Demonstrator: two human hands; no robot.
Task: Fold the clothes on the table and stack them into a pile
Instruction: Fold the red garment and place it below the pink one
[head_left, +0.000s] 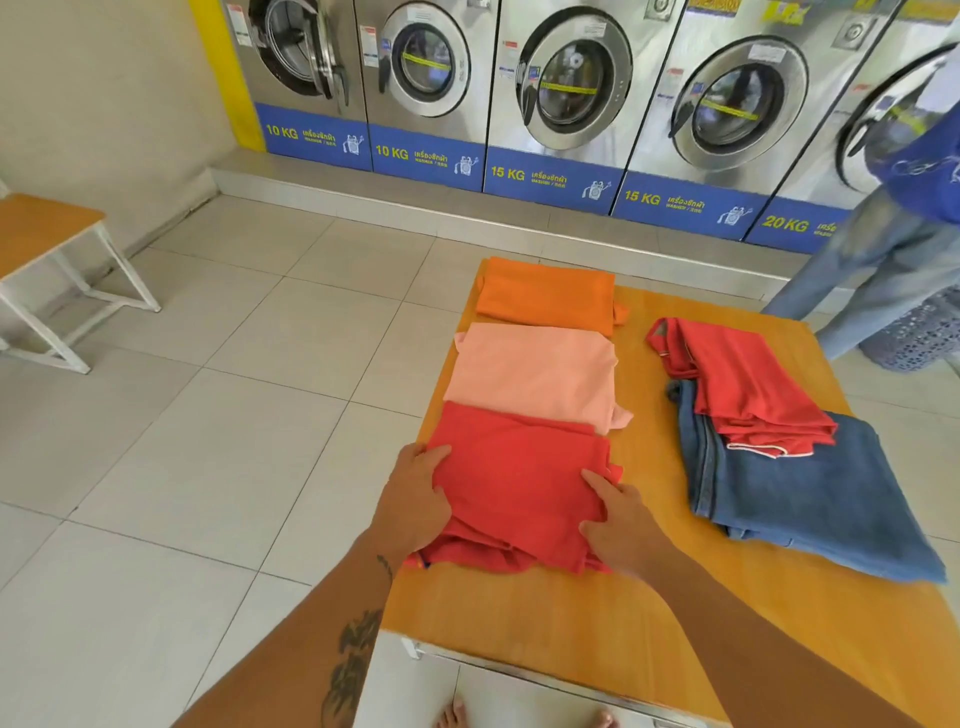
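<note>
A folded red garment (519, 483) lies at the near left of the wooden table (597, 613). My left hand (415, 499) grips its left edge and my right hand (618, 519) grips its right edge, thumbs on top. Behind it lie a folded pink garment (535, 374) and, farther back, a folded orange garment (545, 293), in a row. On the right side a red garment with white trim (743, 384) rests loosely folded on top of folded blue jeans (810, 488).
A row of steel washing machines (571, 88) lines the far wall. Another person in jeans (883, 270) stands at the table's far right corner beside a perforated basket (919, 332). A wooden bench (41, 234) stands at left on the tiled floor.
</note>
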